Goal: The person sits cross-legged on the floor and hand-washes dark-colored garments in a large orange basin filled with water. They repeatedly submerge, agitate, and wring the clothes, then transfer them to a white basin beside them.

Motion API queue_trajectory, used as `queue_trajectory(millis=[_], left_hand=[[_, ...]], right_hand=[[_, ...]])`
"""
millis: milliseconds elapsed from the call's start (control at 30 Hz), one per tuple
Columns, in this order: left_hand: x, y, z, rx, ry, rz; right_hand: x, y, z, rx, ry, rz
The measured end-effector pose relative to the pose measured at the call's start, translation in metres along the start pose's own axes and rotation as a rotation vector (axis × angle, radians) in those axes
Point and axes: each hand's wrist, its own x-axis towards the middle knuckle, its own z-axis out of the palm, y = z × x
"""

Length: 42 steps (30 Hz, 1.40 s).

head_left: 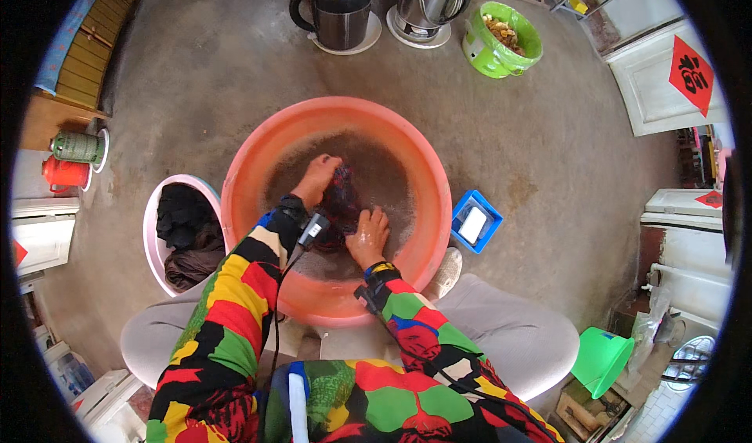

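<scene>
A large orange plastic basin (432,225) holds dark, sudsy water and stands on the floor between my knees. In it lies a wet dark cloth (342,193) with reddish and bluish patterning. My left hand (319,175) is at the cloth's upper end, its fingers closed on the edge. Lower and to the right, my right hand (369,237) rests against the cloth's lower part with its fingers bent; whether it grips the fabric is unclear. Dark clothes (185,217) lie in a pink-rimmed tub (154,249) left of the basin. A blue box (489,240) with a white bar inside stands to the right.
Beyond the basin stand a dark kettle (342,17), a steel kettle (414,8) and a green bucket (479,49) with scraps. My shoe (447,269) touches the basin's right side. A green bucket (599,361) stands at the lower right. Cables run along my sleeves.
</scene>
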Motion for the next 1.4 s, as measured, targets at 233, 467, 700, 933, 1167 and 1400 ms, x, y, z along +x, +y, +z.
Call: queue_trajectory(millis=[233, 467, 700, 933, 1167, 1400], left_hand=[[-0.097, 0.022, -0.015, -0.102, -0.020, -0.301], [-0.109, -0.051, -0.018, -0.791, -0.350, -0.300], [-0.112, -0.101, -0.013, -0.677, 0.171, -0.254], [-0.141, -0.047, -0.005, -0.676, 0.088, 0.098], [-0.147, -0.005, -0.008, -0.818, 0.072, 0.198], [-0.143, -0.011, 0.004, -0.845, 0.071, 0.211]], right_hand=[[0.017, -0.040, -0.068, 0.197, 0.062, -0.089], [-0.023, -0.057, -0.074, 0.120, 0.101, -0.580], [-0.033, -0.021, -0.060, 0.849, -0.397, 0.405], [-0.028, -0.014, -0.035, 1.389, -0.906, 0.522], [-0.005, 0.002, -0.004, 1.624, -0.892, 0.713], [0.002, -0.018, -0.029, 1.811, -0.801, 0.636]])
